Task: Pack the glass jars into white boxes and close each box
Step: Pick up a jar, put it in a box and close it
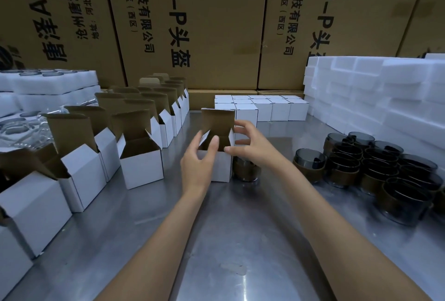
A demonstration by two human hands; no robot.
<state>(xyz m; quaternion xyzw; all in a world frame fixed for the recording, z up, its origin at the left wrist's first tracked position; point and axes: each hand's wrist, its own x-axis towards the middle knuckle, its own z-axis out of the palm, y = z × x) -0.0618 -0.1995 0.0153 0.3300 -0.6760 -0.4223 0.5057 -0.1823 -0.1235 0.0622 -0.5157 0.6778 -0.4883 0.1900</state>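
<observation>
Brown cartons (216,23) wall off the back of our steel table (228,240), with open white boxes (142,156) lined up at left and dark glass jars (375,170) clustered at right. At centre we steady one open box (220,153), left hand (198,163) curled on its front wall, right hand (250,144) spread loosely at its rim holding nothing, a lone jar (246,170) just beside it; we should keep the side flaps splayed and the lid upright so the jar drops in straight.

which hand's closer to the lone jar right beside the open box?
Right. The right hand hovers just above the jar, fingers at the open box edge. The left hand is on the box's far side from it, thumb on the rim.
</observation>
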